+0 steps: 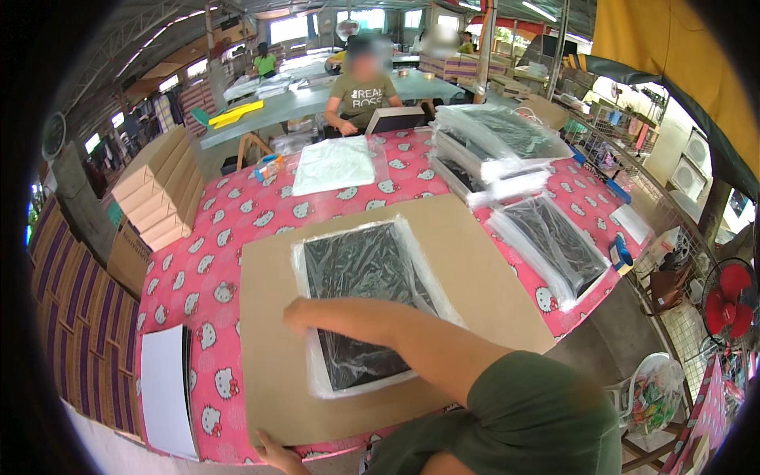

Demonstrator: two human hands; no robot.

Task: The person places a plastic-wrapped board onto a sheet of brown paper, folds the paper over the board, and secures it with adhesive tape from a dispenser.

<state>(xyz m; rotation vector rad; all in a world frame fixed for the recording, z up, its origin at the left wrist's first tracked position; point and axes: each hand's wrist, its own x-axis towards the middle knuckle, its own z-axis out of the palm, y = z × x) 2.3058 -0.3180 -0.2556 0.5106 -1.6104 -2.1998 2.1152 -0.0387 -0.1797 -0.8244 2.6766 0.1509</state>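
A flat black panel in clear plastic wrap (360,277) lies on a large brown cardboard sheet (491,269) in front of me. My right arm, in a dark green sleeve, crosses over the panel from the right. At the wrap's left edge, my right hand (299,317) is closed with its fingers curled down; what they pinch, if anything, is hidden. Low at the cardboard's near left corner is my left hand (277,455), its visible fingers apart and touching the sheet's edge. White boards (168,392) lie in a stack just left of that corner.
A pink patterned cloth (214,277) covers the table. Plastic-wrapped panels (499,138) are piled at the far right, beside more wrapped panels (554,245). A white plastic stack (336,165) lies at the back, near a seated co-worker (364,91). Carton stacks (162,190) stand left; a red-bladed fan (728,299), right.
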